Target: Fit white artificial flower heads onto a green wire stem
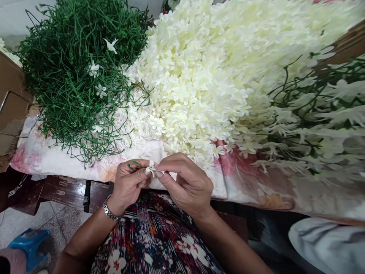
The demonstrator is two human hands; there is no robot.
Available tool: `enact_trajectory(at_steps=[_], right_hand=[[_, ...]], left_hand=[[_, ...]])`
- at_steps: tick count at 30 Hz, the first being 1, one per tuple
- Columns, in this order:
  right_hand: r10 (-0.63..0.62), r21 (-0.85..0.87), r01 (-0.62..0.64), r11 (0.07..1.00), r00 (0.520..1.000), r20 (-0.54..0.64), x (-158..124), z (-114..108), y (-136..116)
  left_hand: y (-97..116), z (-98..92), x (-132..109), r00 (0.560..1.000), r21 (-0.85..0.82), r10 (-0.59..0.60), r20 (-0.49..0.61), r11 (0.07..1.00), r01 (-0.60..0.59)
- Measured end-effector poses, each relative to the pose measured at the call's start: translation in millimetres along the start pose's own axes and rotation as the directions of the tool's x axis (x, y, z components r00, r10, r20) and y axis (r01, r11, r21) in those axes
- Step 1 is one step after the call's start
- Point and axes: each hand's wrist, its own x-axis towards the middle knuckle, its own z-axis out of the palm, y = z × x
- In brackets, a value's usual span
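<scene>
My left hand (129, 182) pinches a thin green plastic stem (134, 163) between thumb and fingers, a metal watch on its wrist. My right hand (185, 182) pinches a small white fabric flower (151, 168) and holds it against the tip of that stem. Both hands meet just in front of the table edge, above my patterned lap. Behind them lies a large heap of loose cream-white flowers (205, 76). At the left rear sits a tangled pile of bare green stems (74, 72) with a few flowers stuck on.
A floral cloth (242, 179) covers the work surface. Finished stems with white flowers (319, 121) lie at the right. Cardboard (11, 91) stands at the far left, a blue object (28, 245) is on the floor, and a pale sack (327, 243) sits at lower right.
</scene>
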Motion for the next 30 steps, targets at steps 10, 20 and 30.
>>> enact_trajectory(at_steps=[10, 20, 30], right_hand=[[-0.051, -0.062, 0.052, 0.997, 0.998, 0.026, -3, 1, -1], [-0.195, -0.157, 0.193, 0.968, 0.981, 0.004, -9, 3, 2], [-0.131, -0.079, 0.13, 0.988, 0.991, -0.012, -8, 3, 1]], left_hand=[[0, -4.6, -6, 0.992, 0.133, 0.122, -0.018, 0.984, -0.118], [-5, -10.0, -9, 0.978, 0.251, 0.206, 0.015, 0.946, -0.203], [-7, -12.5, -8, 0.977, 0.246, 0.21, 0.043, 0.945, -0.214]])
